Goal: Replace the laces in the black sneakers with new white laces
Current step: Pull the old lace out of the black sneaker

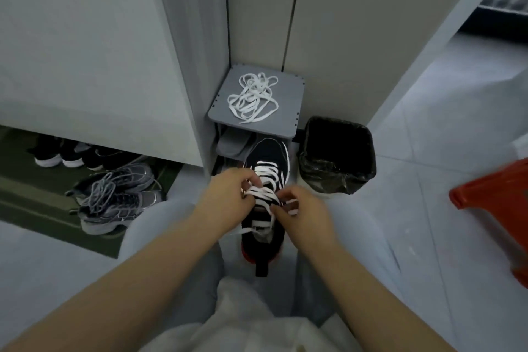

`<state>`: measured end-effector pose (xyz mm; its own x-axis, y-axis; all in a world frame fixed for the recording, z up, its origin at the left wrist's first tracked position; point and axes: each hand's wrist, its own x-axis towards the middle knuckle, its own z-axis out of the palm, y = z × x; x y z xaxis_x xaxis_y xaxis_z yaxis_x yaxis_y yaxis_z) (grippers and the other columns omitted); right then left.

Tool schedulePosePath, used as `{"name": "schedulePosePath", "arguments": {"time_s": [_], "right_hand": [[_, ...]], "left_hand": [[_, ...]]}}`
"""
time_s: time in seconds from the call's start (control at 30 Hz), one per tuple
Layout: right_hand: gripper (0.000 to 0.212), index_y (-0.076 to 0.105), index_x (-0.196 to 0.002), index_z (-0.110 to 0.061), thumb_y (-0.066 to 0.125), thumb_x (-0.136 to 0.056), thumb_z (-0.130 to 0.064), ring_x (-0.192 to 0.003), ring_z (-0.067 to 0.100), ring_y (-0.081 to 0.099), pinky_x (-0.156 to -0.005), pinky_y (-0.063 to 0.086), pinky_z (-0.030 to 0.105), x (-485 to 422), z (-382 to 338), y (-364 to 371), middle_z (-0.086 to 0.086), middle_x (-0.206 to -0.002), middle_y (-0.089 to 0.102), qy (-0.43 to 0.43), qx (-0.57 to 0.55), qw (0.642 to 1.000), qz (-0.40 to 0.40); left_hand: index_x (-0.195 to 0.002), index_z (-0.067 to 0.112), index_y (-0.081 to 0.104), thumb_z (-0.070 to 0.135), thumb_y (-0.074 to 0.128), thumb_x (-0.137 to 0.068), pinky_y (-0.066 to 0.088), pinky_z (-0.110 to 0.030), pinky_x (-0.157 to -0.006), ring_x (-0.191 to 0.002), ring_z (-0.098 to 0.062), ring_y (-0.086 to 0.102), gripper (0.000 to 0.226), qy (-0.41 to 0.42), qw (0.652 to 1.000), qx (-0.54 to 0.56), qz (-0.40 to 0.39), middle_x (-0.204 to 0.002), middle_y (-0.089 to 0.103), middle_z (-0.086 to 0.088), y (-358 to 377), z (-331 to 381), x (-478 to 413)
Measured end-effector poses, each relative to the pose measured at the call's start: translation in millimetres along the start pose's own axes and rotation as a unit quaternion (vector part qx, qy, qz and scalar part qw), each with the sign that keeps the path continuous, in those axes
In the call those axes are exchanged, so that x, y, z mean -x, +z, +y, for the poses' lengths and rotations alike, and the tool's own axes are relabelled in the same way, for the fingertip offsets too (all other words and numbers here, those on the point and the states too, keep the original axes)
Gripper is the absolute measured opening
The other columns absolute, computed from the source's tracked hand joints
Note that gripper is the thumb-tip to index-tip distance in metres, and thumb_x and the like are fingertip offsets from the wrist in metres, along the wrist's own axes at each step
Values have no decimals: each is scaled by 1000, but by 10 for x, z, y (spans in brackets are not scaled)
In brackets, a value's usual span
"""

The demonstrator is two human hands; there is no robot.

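Observation:
A black sneaker (267,157) with a red sole edge stands between my knees, toe pointing away from me. White lace (267,173) crosses its upper eyelets in several rows. My left hand (228,194) pinches the lace at the sneaker's left side. My right hand (303,209) pinches the lace at the right side, with a short white end showing by its fingers. A loose tangle of white laces (253,97) lies on top of a small grey shoe rack (288,117) just behind the sneaker.
A bin with a black bag (337,157) stands right of the sneaker. Grey sneakers (114,197) and dark shoes (57,151) sit on a green mat (17,194) at the left. A red plastic stool (494,194) is at the right. Grey slippers (231,143) lie in the rack.

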<state>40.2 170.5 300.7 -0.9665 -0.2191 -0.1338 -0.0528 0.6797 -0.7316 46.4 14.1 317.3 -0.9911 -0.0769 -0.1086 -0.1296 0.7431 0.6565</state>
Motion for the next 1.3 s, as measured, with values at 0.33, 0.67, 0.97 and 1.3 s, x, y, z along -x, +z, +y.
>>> {"name": "schedulePosePath", "arguments": {"time_s": [0.33,0.67,0.97,1.3], "right_hand": [[11,65,-81,-18,71,-78,-10,-79,3,61,-66,46,7,515,164,-154,-12,-75,63,-44,-60,994,77],[21,59,-75,-29,71,-79,-12,-75,0,62,-65,49,10,613,202,-152,-12,-76,65,-37,-111,993,35],[13,58,-74,-18,63,-86,-16,-72,4,56,-66,45,11,583,122,-60,-6,-78,58,-74,-66,994,41],[17,52,-75,-16,54,-92,-14,-53,8,43,-62,41,23,326,-67,-624,-2,-55,47,-23,-191,973,-127]], "left_hand": [[-81,29,49,0,67,-73,51,-17,-64,-66,-6,61,34,-38,975,201,91,-75,62,0,205,243,610],[-69,12,61,8,72,-77,46,-7,-58,-62,-3,60,14,-54,969,208,122,-65,65,2,337,143,781],[-72,11,62,9,66,-82,42,-7,-60,-71,-8,60,11,-6,984,156,91,-68,64,2,173,134,798],[-85,20,50,13,65,-83,31,-17,-50,-44,-5,34,17,66,984,97,-132,-45,43,11,-384,137,479]]}}
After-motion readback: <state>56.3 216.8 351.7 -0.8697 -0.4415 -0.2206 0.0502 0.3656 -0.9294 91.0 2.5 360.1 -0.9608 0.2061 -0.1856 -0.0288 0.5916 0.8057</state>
